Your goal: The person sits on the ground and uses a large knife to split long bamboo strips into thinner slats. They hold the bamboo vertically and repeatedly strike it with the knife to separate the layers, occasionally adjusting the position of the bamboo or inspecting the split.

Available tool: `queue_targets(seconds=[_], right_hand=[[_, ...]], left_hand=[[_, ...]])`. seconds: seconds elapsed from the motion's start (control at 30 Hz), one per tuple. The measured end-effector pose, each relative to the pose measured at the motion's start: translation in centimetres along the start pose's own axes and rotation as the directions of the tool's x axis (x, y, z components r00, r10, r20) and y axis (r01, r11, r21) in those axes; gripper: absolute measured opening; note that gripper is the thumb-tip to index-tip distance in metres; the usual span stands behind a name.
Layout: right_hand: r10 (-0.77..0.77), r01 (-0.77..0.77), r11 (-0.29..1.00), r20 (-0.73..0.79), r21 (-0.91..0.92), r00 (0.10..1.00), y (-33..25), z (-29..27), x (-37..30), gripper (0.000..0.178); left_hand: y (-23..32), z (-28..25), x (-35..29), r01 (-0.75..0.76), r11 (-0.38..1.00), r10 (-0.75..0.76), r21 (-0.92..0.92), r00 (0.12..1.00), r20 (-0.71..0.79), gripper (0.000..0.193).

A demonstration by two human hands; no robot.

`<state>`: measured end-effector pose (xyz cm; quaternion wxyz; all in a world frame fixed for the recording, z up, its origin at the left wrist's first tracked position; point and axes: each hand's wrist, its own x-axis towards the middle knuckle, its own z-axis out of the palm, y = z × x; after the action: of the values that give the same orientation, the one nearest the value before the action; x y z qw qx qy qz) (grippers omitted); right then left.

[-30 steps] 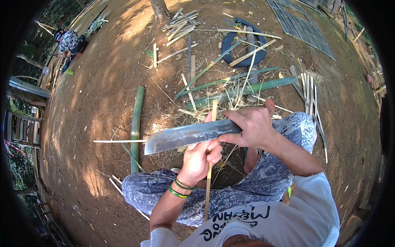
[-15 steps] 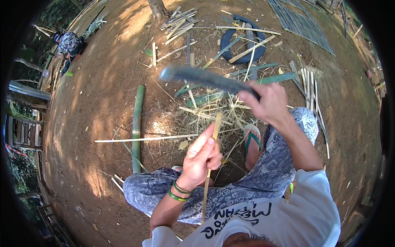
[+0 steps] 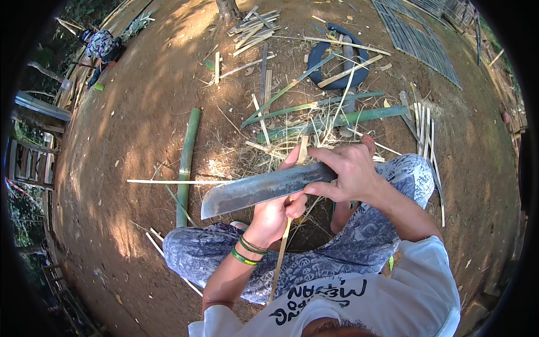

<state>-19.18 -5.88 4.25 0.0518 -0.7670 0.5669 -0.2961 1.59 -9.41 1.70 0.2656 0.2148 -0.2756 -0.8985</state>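
My left hand [image 3: 268,222], with green and dark bands at its wrist, is closed round a narrow split-bamboo strip [image 3: 279,261]. The strip's upper end [image 3: 303,149] pokes out above the fingers, and its lower part runs down toward my lap. In my right hand [image 3: 352,171] is a machete [image 3: 258,191] with a broad dark blade, its flat face turned up and its tip to the left. The blade lies across the strip and covers part of my left fingers. My right thumb rests along the blade's base; the handle is hidden by the hand.
Green bamboo pieces [image 3: 337,119] and shavings lie ahead of my feet. A bamboo pole [image 3: 187,168] lies left. Farther off are a dark ring [image 3: 317,56], piled strips [image 3: 255,31] and a slatted panel [image 3: 418,45]. Another person [image 3: 101,48] crouches far left. Thin strips [image 3: 429,135] lie right.
The machete has come down from above onto the strip, and its blade has turned from edge-on to flat side up. My right hand is now close beside my left, which still grips the strip.
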Motion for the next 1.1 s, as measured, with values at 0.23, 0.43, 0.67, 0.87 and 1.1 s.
queue_targets(seconds=[0.23, 0.43, 0.67, 0.87, 1.1], right_hand=[[0.04, -0.042, 0.998, -0.043, -0.048, 0.998, 0.1, 0.6, 0.2, 0.066], [0.069, -0.08, 0.994, -0.132, -0.08, 0.989, 0.9, 0.5, 0.5, 0.063], [0.036, -0.042, 0.996, -0.072, -0.08, 0.997, 1.0, 0.5, 0.6, 0.064], [0.048, -0.055, 0.993, -0.069, -0.107, 0.996, 1.7, 0.4, 0.4, 0.064], [0.504, -0.52, 0.851, -0.166, -0.073, 0.848, 4.7, -2.4, 1.1, 0.057]], left_hand=[[-0.2, 0.2, 0.1, 0.02, 0.998, -0.022, -0.054, 0.999, -0.046, 0.062], [-0.2, -0.1, 0.3, 0.051, 0.997, -0.053, -0.064, 0.998, -0.032, 0.031], [-0.1, -0.1, 0.6, 0.036, 0.998, -0.039, -0.047, 0.998, -0.058, 0.019], [-0.5, -1.0, 0.2, -0.01, 1.0, 0.009, 0.006, 0.999, 0.033, 0.02], [-0.6, -1.1, -1.8, -0.096, 0.982, 0.082, 0.165, 0.993, 0.087, 0.047]])
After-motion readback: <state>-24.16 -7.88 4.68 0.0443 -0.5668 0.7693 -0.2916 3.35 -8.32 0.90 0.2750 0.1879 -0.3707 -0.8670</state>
